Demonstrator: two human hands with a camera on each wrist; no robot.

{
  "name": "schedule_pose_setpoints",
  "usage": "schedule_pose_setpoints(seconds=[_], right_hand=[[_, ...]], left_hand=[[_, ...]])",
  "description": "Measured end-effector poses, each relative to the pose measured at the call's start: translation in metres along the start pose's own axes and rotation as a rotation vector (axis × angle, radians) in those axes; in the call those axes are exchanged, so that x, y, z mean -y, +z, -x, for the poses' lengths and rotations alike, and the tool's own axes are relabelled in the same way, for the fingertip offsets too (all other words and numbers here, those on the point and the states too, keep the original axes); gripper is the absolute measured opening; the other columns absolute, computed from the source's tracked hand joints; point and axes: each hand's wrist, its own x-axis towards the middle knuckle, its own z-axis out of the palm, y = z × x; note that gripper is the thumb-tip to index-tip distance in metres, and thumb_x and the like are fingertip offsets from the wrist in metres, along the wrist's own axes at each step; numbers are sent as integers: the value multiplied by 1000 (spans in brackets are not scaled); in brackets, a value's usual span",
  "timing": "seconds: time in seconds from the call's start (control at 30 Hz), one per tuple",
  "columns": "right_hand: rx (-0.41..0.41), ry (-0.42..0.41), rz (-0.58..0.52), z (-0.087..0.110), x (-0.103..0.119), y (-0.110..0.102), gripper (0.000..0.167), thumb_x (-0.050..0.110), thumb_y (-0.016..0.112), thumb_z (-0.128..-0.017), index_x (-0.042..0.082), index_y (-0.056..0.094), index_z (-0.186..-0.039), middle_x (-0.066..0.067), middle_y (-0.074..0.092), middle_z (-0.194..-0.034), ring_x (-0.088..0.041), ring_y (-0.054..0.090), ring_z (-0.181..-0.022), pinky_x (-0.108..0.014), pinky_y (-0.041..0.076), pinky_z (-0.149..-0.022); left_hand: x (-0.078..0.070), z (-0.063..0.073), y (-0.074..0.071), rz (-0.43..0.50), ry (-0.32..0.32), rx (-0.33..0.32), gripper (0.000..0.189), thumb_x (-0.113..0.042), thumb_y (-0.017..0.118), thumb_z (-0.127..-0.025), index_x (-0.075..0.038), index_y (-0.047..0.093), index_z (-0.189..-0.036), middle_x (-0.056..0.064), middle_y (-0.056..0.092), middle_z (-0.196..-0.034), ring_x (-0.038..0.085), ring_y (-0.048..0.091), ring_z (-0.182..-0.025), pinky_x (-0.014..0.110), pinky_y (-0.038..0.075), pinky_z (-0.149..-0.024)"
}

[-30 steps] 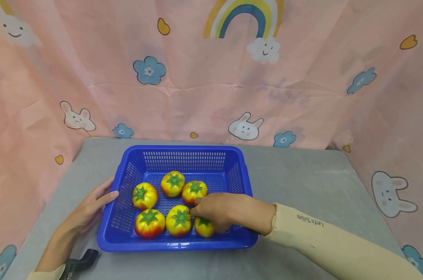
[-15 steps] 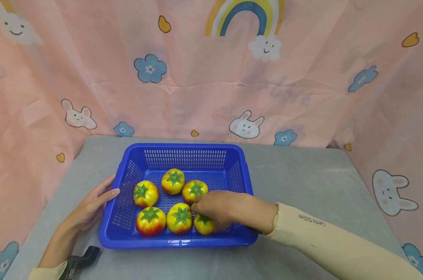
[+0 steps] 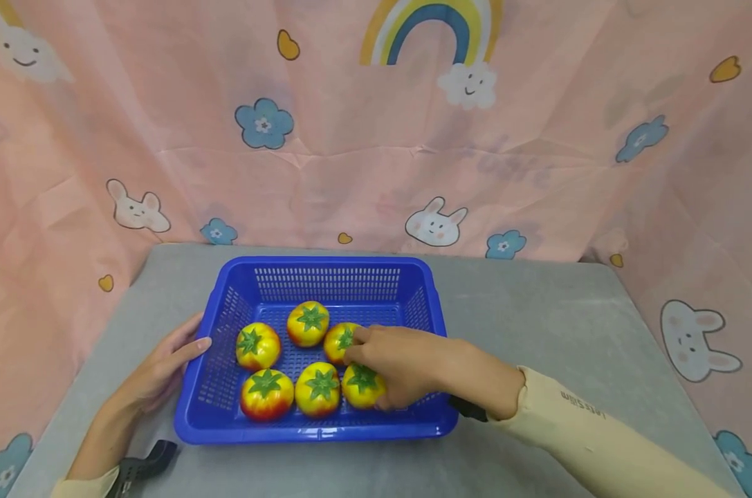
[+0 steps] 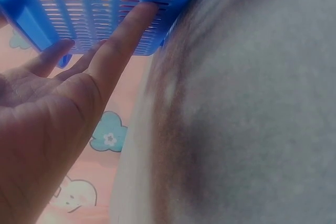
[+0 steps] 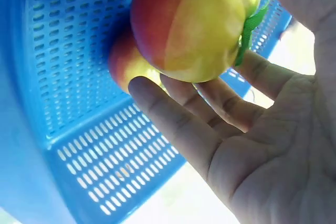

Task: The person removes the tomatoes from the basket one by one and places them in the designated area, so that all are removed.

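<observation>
Pink printed cloth (image 3: 351,173) backs the grey table (image 3: 537,332); from afar I see an unclenched left hand (image 3: 154,372) touching the blue basket (image 3: 316,435), the right hand (image 3: 407,363) spread loosely around a tomato (image 3: 363,389) inside, front right.

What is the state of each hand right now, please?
Left hand: open, touching the outer side of the blue basket.
Right hand: at the front-right fruit; whether it grips it cannot be told.

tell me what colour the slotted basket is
The slotted basket is blue; the head view shows it best.
</observation>
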Motion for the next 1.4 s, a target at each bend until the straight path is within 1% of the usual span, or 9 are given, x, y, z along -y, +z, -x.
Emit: schedule_pose_setpoints(seconds=[0.07, 0.27, 0.5, 0.63, 0.77, 0.9, 1.0, 1.2, 1.4], right_hand=[[-16, -6, -25, 2, -2, 1, 68, 30, 89, -85, 17, 62, -146, -4, 61, -139, -17, 63, -121, -39, 53, -114], [-74, -15, -77, 8, -9, 4, 68, 29, 88, -85, 17, 61, -146, -2, 60, -132, -10, 60, -103, -29, 58, -100], [-175, -13, -137, 19, -13, 4, 64, 27, 88, -85, 17, 64, -143, -1, 59, -133, -12, 60, -109, -31, 58, -100], [-225, -12, -172, 22, -15, 5, 66, 28, 88, -85, 16, 61, -145, 0, 60, -133, -14, 61, -113, -34, 58, -103], [-276, -4, -218, 25, -19, 8, 68, 29, 88, -86, 14, 58, -146, 0, 62, -138, -14, 62, -120, -38, 57, -108], [-348, -21, -251, 28, -24, 12, 65, 31, 87, -87, 14, 58, -143, 0, 63, -140, -13, 63, -121, -36, 58, -107], [-400, -28, -269, 31, -28, 16, 62, 32, 87, -87, 16, 60, -141, 2, 62, -140, -12, 63, -121, -34, 59, -106], [-490, -20, -284, 40, -35, 20, 61, 32, 87, -87, 17, 61, -141, 1, 61, -142, -16, 63, -125, -38, 59, -106], [-600, -13, -319, 48, -39, 26, 63, 29, 87, -87, 18, 60, -143, 1, 59, -144, -18, 62, -128, -41, 60, -106]], left_hand=[[0, 0, 0, 7, -3, 2, 61, -10, 33, -113, -7, 10, -169, -19, 56, -149, 7, 67, -128, 33, 62, -97], [-1, 1, 0, 10, -17, -2, 62, -12, 33, -113, -6, 7, -169, -19, 56, -149, 7, 67, -128, 34, 62, -97], [0, 2, 0, 15, -9, 8, 61, -11, 33, -113, -8, 9, -169, -18, 55, -150, 8, 67, -128, 35, 62, -97], [0, 1, -1, 30, 1, 21, 61, -10, 32, -113, -8, 9, -169, -16, 56, -151, 10, 67, -129, 35, 62, -98], [0, 1, -1, 39, 5, 26, 61, -9, 32, -113, -7, 9, -169, -15, 56, -151, 10, 67, -130, 35, 62, -98], [0, 1, -1, 47, 4, 26, 61, -9, 31, -113, -9, 10, -169, -16, 56, -151, 10, 67, -130, 35, 62, -98], [1, 1, -1, 60, 9, 30, 60, -8, 31, -113, -11, 11, -169, -16, 57, -151, 10, 67, -130, 35, 62, -99], [2, 2, 0, 65, 13, 23, 59, -8, 31, -113, -12, 13, -169, -16, 57, -151, 10, 67, -129, 35, 62, -98], [2, 1, 0, 68, 7, 21, 61, -8, 31, -113, -10, 11, -170, -15, 57, -151, 11, 67, -129, 36, 62, -98]])
